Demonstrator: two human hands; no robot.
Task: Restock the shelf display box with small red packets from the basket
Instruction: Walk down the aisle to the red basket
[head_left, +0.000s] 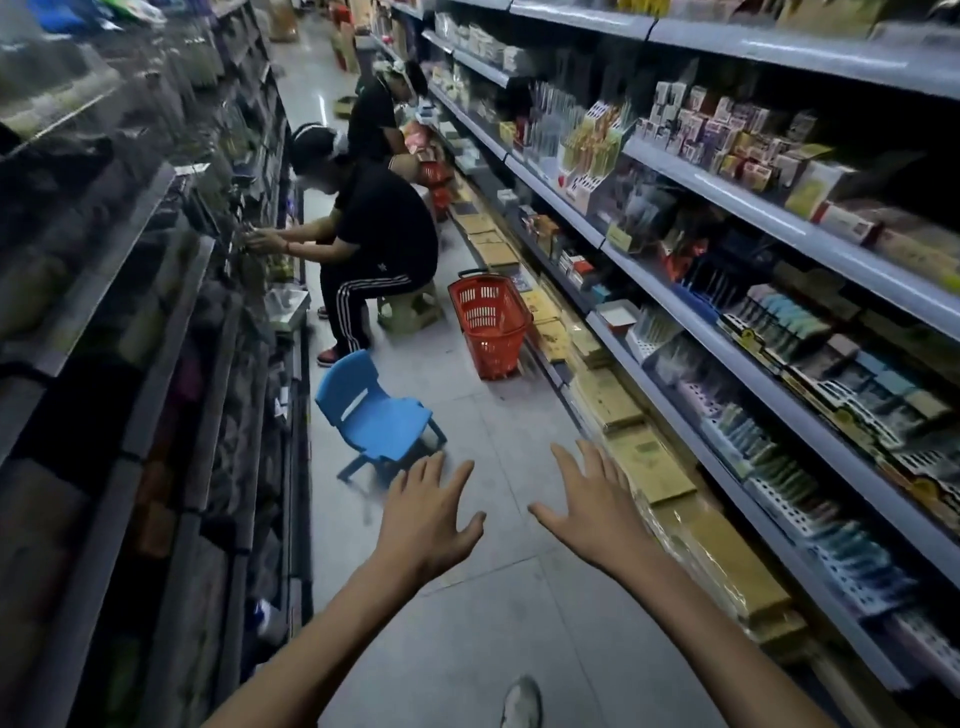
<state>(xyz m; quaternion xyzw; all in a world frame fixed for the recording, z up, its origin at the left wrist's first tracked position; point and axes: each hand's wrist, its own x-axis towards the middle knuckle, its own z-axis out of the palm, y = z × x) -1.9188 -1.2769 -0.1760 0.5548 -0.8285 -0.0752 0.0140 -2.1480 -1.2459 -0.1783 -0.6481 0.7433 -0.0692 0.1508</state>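
A red plastic basket (491, 323) stands on the aisle floor ahead, close to the right-hand shelving (737, 291). Its contents are not visible from here. My left hand (428, 506) and my right hand (592, 496) are stretched out in front of me over the floor, fingers spread and straight, holding nothing. Both hands are well short of the basket. I cannot pick out the display box or any red packets among the goods on the shelves.
A small blue chair (371, 415) stands just beyond my left hand. One person (374, 244) sits on a low stool (410, 309) facing the left shelves; another person (376, 117) crouches farther down. Flat yellow packs (649, 462) line the bottom right shelf. My shoe (522, 701) shows below.
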